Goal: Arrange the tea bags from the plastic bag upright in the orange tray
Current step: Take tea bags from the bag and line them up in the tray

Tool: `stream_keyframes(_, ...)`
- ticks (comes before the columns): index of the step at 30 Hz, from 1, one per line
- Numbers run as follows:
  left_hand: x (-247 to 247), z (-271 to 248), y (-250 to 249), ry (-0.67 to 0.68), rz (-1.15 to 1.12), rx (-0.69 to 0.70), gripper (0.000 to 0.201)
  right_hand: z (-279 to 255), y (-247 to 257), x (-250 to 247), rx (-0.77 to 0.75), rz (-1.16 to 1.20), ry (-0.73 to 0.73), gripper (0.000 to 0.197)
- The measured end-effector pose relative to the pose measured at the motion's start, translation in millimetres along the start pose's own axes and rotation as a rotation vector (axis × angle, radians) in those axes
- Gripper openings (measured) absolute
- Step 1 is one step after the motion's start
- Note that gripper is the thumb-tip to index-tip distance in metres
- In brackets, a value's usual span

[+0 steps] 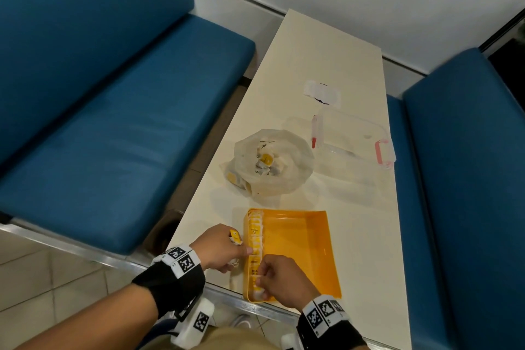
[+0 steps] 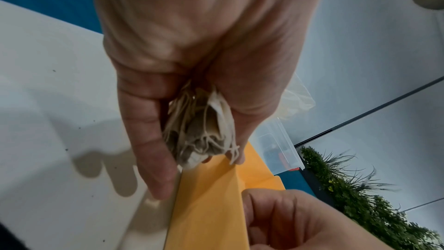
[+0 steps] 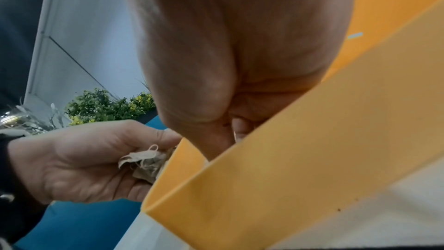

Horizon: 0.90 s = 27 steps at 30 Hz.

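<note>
The orange tray (image 1: 301, 253) sits at the table's near edge, with a row of tea bags (image 1: 253, 237) standing along its left wall. Just outside that wall, my left hand (image 1: 227, 250) grips a bunch of tea bags (image 2: 201, 126); a yellow tag (image 1: 235, 236) sticks up from it. My right hand (image 1: 265, 278) reaches into the tray's near left corner and pinches a tea bag (image 1: 259, 283) at the row's near end. In the right wrist view the tray wall (image 3: 288, 178) hides most of its fingertips. The plastic bag (image 1: 270, 162) lies open beyond the tray, with more tea bags inside.
A clear container lid with red clips (image 1: 352, 142) lies right of the plastic bag. A white wrapper (image 1: 322, 92) is farther back on the cream table (image 1: 360, 236). Blue benches (image 1: 113, 122) flank the table on both sides.
</note>
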<state>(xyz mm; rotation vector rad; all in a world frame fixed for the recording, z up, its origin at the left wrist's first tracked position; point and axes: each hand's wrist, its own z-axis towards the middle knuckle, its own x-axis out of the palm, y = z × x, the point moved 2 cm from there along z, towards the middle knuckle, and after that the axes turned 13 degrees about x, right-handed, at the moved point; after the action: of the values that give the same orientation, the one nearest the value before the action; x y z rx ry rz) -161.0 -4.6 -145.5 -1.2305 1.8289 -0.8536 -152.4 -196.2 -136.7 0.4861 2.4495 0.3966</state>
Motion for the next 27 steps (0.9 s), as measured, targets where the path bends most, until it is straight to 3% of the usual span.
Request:
stream_keyframes(4, 0.8, -0.8, 0.5, 0.003, 0.011, -0.009, 0.030, 1.5, -2.1, 0.8, -0.003, -0.029, -0.034, 0.017)
stream_keyframes(11, 2.4, -1.8, -1.3, 0.005, 0.018, 0.000, 0.025, 5.9, -3.3, 6.9, -0.008, -0.180, -0.035, 0.048)
stream_keyframes(27, 0.1, -2.2, 5.1, -0.011, -0.009, -0.015, 0.032, 13.1, 12.1, 11.6, -0.018, -0.104, -0.173, 0.047)
